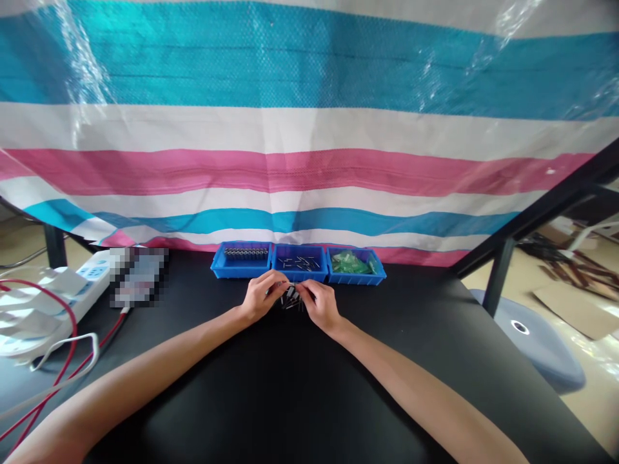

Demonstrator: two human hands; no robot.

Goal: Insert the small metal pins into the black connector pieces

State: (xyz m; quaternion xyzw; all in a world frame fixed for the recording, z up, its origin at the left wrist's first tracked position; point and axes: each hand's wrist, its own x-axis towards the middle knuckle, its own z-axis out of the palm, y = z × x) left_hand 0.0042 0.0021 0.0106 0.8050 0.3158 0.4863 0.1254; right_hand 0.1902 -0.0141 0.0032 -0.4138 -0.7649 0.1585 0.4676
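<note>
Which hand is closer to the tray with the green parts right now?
Right. The right hand sits just in front of the green-parts tray, near its left end. The left hand is in front of the left tray, beyond the middle tray.

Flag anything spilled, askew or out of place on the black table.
Nothing looks damaged. The three blue bins sit in a straight row. Small dark parts lie loose on the table between the left hand and right hand, outside the bins. A red cable loops untidily at left.
</note>
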